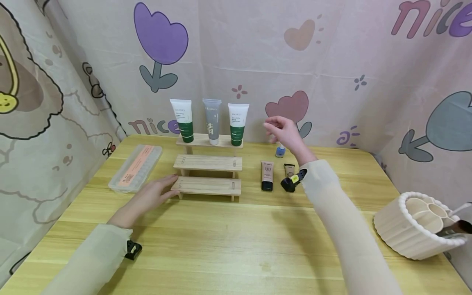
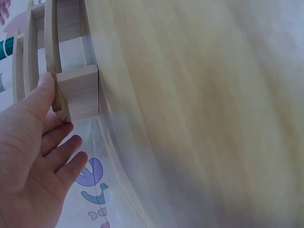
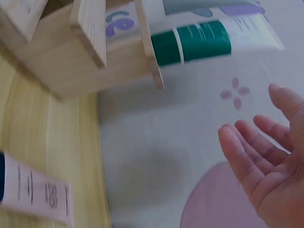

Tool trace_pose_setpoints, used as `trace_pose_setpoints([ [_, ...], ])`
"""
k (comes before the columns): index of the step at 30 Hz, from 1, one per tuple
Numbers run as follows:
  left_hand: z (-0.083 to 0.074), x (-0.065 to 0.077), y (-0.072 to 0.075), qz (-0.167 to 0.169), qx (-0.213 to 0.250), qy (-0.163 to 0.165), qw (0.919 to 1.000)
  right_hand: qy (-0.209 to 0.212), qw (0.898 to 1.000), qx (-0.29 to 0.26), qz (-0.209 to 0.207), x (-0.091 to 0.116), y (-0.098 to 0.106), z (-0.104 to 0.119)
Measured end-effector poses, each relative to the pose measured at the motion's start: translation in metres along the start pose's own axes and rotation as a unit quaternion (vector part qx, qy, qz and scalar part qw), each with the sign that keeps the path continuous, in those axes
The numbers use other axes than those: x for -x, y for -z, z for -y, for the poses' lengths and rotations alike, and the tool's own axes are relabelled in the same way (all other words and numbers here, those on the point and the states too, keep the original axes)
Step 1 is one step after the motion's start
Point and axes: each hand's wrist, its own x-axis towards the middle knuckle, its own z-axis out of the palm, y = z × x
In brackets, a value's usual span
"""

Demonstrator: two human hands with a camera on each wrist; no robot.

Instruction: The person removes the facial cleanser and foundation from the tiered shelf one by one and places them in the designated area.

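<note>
My left hand is at the left end of the lowest step of a three-tier wooden display stand. In the left wrist view its thumb lies on the board and the fingers come round the board's end, pinching it. Three squeeze tubes stand cap-down on the top step: a white-and-green tube, a grey tube and another white-and-green tube. My right hand hovers to the right of the last tube, fingers loosely bent and holding nothing. The right wrist view shows it apart from that tube.
Right of the stand lie a pink BB cream tube and a smaller tube, with a small blue bottle behind. A clear plastic case lies at the left. A cream ribbed holder with a brush stands at the right. Printed cloth hangs behind.
</note>
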Motion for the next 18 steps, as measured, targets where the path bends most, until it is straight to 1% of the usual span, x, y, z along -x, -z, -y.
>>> trace_pose_setpoints([
  [4,-0.001,0.001,0.000,-0.002,-0.004,-0.006,1.0000,0.010,1.000,-0.013,0.013,-0.007,-0.016,0.009],
  [9,-0.001,0.003,-0.001,-0.014,-0.009,-0.012,0.9998,0.014,0.999,-0.040,0.025,-0.014,-0.033,0.018],
  [13,-0.001,0.005,0.000,-0.015,-0.015,-0.014,0.9997,0.014,0.998,-0.046,0.027,-0.016,-0.043,0.023],
  [18,-0.001,0.006,0.000,-0.012,-0.017,-0.023,0.9995,0.017,0.998,-0.052,0.023,-0.018,-0.050,0.024],
])
